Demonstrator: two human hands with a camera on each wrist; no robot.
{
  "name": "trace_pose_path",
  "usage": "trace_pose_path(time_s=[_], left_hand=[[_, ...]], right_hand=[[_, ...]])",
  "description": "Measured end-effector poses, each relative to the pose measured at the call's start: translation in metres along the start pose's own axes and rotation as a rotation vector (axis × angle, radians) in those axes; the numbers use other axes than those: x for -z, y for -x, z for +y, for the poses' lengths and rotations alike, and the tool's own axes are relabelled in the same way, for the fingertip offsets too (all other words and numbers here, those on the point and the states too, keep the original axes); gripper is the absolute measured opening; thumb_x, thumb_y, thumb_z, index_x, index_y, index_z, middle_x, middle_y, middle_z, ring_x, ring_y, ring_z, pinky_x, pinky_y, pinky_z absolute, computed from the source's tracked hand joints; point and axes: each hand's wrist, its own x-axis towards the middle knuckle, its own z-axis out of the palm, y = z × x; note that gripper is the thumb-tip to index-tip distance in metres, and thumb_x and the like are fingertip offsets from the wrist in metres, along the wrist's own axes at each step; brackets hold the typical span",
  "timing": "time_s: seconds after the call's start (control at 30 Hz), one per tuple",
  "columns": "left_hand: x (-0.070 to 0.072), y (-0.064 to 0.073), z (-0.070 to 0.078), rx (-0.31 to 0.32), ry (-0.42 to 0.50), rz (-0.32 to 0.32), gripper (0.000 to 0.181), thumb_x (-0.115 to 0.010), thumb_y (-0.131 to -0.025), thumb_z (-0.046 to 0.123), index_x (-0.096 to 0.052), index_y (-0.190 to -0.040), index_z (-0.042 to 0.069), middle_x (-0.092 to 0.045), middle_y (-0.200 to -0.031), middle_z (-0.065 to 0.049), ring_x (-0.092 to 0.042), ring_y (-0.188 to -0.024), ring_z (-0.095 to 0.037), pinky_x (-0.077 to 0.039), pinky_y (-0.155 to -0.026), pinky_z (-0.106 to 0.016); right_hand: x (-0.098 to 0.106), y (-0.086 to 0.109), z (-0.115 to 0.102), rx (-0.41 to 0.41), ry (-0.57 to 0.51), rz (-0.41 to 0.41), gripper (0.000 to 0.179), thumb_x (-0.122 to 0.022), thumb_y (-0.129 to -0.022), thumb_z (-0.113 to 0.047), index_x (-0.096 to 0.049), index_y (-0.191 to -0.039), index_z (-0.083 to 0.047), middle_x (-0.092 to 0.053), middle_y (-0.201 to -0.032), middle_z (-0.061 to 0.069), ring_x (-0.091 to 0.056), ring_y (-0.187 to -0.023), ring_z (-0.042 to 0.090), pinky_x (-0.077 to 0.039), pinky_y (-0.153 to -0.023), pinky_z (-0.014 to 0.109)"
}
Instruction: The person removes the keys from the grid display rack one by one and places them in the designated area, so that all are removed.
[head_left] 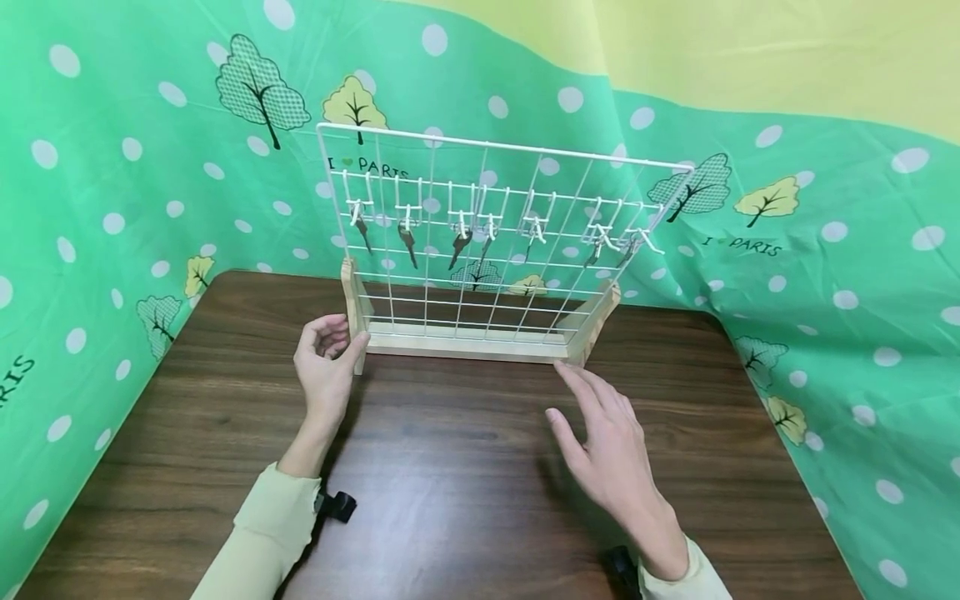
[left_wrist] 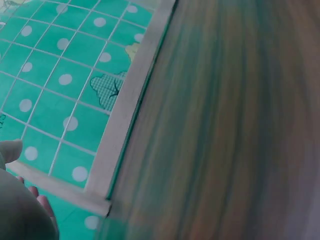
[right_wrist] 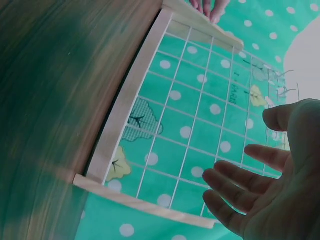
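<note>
A white wire grid rack [head_left: 460, 302] on a pale wooden stand [head_left: 465, 343] stands upright on the table. Several keys [head_left: 407, 247] hang from white hooks [head_left: 408, 217] along its upper part. My left hand [head_left: 324, 367] holds the stand's left side piece, with the thumb at the front and the curled fingers on the outer side. In the left wrist view, the thumb [left_wrist: 11, 150] and fingertips lie on either side of that wood. My right hand [head_left: 607, 442] is open by the stand's right front corner, its fingers extended; whether a fingertip touches the wood I cannot tell.
The dark wood-grain table [head_left: 450, 467] extends in front of the rack and to both sides. A green cloth with dots and trees [head_left: 832, 250] hangs behind and around it. Black straps [head_left: 339, 506] sit at both wrists.
</note>
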Motion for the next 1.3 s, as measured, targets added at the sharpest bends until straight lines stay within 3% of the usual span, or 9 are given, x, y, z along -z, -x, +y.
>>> trace_pose_path(time_s=[0.33,0.6,0.73,0.97,1.3], left_hand=[[-0.006,0.005,-0.01,-0.018,0.064,0.053,0.04,-0.084,-0.085,-0.015,-0.066,-0.12,-0.011,-0.064,-0.105,-0.002,-0.06,-0.096,-0.014,-0.052,-0.083,-0.019],[-0.004,0.001,-0.026,-0.043,0.024,0.049,0.037,-0.081,-0.088,-0.015,-0.063,-0.12,-0.018,-0.065,-0.1,0.001,-0.061,-0.092,-0.012,-0.051,-0.079,-0.018],[-0.005,0.0,-0.029,-0.064,0.018,0.041,0.035,-0.08,-0.089,-0.014,-0.064,-0.12,-0.017,-0.066,-0.1,0.002,-0.062,-0.092,-0.012,-0.051,-0.079,-0.018],[-0.003,0.0,-0.03,-0.068,0.008,0.039,0.034,-0.082,-0.089,-0.013,-0.066,-0.118,-0.015,-0.067,-0.099,0.002,-0.063,-0.091,-0.011,-0.052,-0.078,-0.018],[-0.003,0.0,-0.03,-0.07,0.003,0.038,0.037,-0.082,-0.088,-0.016,-0.065,-0.12,-0.018,-0.065,-0.099,0.0,-0.062,-0.09,-0.013,-0.052,-0.077,-0.018]], right_hand=[[-0.01,-0.008,-0.01,0.072,-0.058,0.039,0.058,-0.077,-0.098,-0.013,-0.064,-0.155,-0.012,-0.07,-0.144,0.013,-0.066,-0.13,0.037,-0.05,-0.105,0.059],[-0.011,-0.019,-0.019,0.076,-0.129,0.066,0.049,-0.076,-0.1,-0.012,-0.069,-0.148,-0.008,-0.073,-0.14,0.01,-0.067,-0.13,0.034,-0.05,-0.106,0.055],[-0.011,-0.025,-0.024,0.062,-0.184,0.08,0.045,-0.075,-0.101,-0.011,-0.07,-0.146,-0.009,-0.073,-0.139,0.009,-0.068,-0.13,0.031,-0.052,-0.107,0.048],[-0.02,-0.04,-0.038,0.07,-0.298,0.088,0.044,-0.074,-0.102,-0.007,-0.071,-0.146,-0.011,-0.074,-0.135,0.007,-0.07,-0.127,0.025,-0.048,-0.113,0.024],[-0.044,-0.069,-0.062,0.089,-0.547,0.177,0.038,-0.075,-0.099,0.005,-0.075,-0.135,-0.006,-0.078,-0.115,0.007,-0.073,-0.1,0.026,-0.06,-0.086,0.026]])
